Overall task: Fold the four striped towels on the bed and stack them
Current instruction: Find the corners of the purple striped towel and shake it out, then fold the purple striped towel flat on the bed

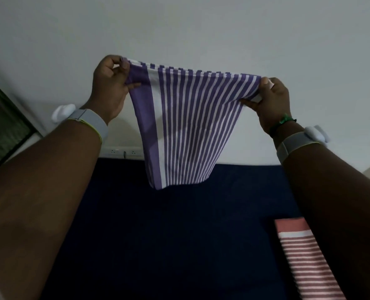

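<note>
The left hand (110,87) and right hand (268,98) each pinch a top corner of the purple striped towel (188,126); its length hangs straight below them.

Left hand (110,87) and right hand (270,100) pinch the purple striped towel (188,126), apparently doubled, above the dark blue bed (169,234); red striped towel (305,256) lies folded at right

Setting: home bedroom. Evidence: bed with dark navy cover (179,234) against plain white wall (201,29); wall socket strip (123,151); folded red-striped towel (305,256) on it
</note>
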The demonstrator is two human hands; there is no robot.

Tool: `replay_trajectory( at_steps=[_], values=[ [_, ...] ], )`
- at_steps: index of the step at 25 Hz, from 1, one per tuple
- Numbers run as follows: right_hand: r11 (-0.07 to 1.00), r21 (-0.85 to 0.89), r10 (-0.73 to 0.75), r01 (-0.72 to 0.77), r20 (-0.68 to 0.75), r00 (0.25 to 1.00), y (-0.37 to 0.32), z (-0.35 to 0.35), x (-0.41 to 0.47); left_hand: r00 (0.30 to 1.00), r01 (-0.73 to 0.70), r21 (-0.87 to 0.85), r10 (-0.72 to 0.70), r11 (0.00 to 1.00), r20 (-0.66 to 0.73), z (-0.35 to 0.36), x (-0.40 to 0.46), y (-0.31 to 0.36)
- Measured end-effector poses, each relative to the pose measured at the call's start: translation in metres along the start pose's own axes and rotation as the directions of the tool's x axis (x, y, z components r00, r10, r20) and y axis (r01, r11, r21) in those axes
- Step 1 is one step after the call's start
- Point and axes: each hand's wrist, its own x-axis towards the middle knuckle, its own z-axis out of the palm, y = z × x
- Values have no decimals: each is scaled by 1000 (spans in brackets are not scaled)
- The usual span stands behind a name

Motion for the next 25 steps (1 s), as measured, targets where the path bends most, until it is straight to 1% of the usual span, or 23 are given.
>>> replay_trajectory(
  at_steps=[2,4,6,8,10,12,14,15,18,20,21,24,25],
  values=[
    [1000,-12,-28,27,-10,1000,0,-7,-14,999,-42,-11,42,999,22,5,-17,7],
    [997,-48,-53,54,12,999,10,-21,-41,999,-42,-21,43,999,22,5,-50,3],
    [992,-109,-60,66,54,997,32,-39,-78,1000,17,-30,-16,999,25,-2,-100,-15],
    [962,-265,-25,60,134,991,70,-65,-125,987,155,-32,-153,987,58,-12,-165,-45],
    [920,-393,73,15,207,976,114,-87,-178,929,360,19,-361,933,79,-25,-231,-82],
    [867,-486,260,-108,257,931,158,-105,-230,832,551,57,-554,832,45,-31,-297,-123],
    [796,-570,415,-206,265,870,197,-120,-273,735,677,48,-678,734,-15,-32,-359,-159],
    [763,-604,464,-229,265,846,211,-125,-292,693,721,41,-719,692,-52,-32,-387,-174],
    [672,-694,582,-258,279,764,244,-139,-340,572,819,142,-810,556,-129,-29,-455,-207],
    [614,-740,656,-274,286,698,257,-148,-361,513,852,225,-841,474,-172,-27,-489,-220],
    [592,-757,680,-277,284,677,264,-153,-371,498,857,254,-847,448,-187,-26,-505,-228],
    [553,-791,711,-264,282,644,266,-159,-393,496,842,351,-844,410,-204,-25,-534,-233],
    [539,-801,722,-259,282,631,275,-163,-402,481,843,375,-853,386,-202,-24,-543,-240]
  ],
)
